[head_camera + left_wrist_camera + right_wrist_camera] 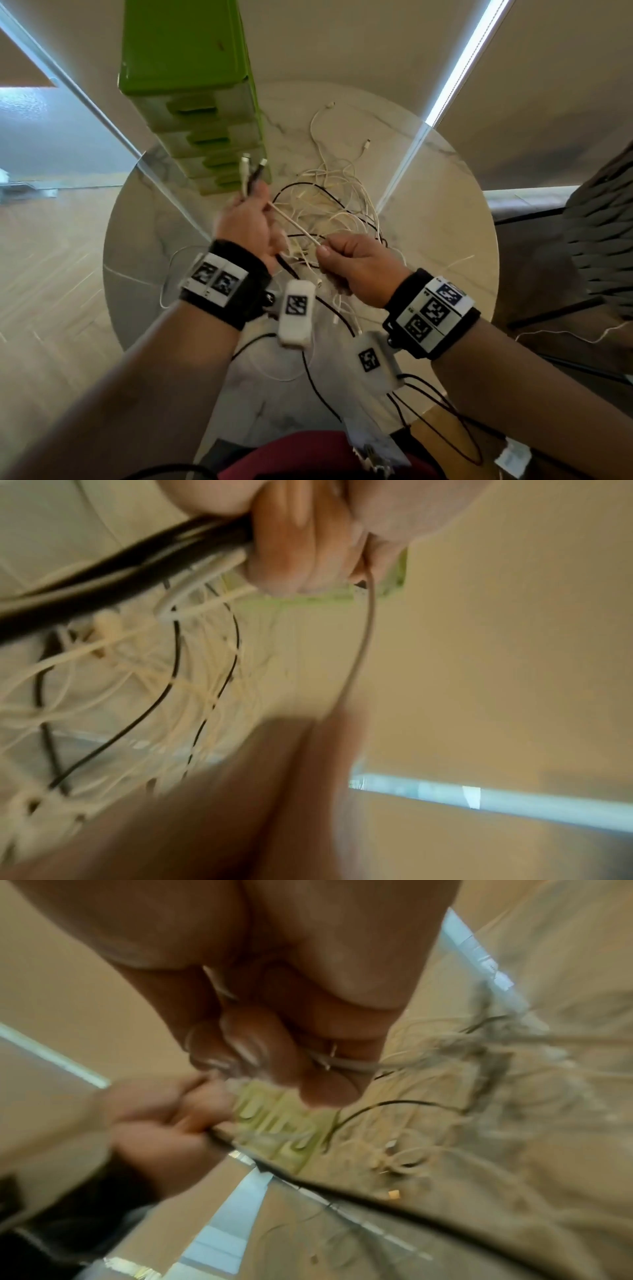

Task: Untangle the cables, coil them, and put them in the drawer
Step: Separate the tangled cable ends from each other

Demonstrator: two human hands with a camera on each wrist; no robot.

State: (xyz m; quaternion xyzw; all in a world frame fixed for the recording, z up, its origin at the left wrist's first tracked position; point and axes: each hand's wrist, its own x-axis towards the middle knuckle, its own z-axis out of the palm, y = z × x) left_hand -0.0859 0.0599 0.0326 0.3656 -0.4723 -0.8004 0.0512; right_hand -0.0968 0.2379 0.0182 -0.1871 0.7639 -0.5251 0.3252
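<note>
A tangle of white and black cables [329, 205] lies on the round marble table [428, 219]. My left hand [250, 219] grips a bundle of cables, with a white plug [246, 161] and a black plug [262, 163] sticking up above the fist. In the left wrist view the fingers [291, 547] curl round black and white cables [137, 569]. My right hand [356, 263] pinches a white cable [294, 222] stretched between both hands. The right wrist view shows the right hand's fingers [253, 1042] curled on that cable [346, 1064]. A green drawer tower [191, 92] stands behind the left hand, drawers closed.
A dark woven chair [603, 226] stands at the right of the table. Window blinds and bright strips [459, 68] rise behind. Wood floor [51, 257] lies to the left. Black sensor leads [438, 411] hang from my wrists near the table's front edge.
</note>
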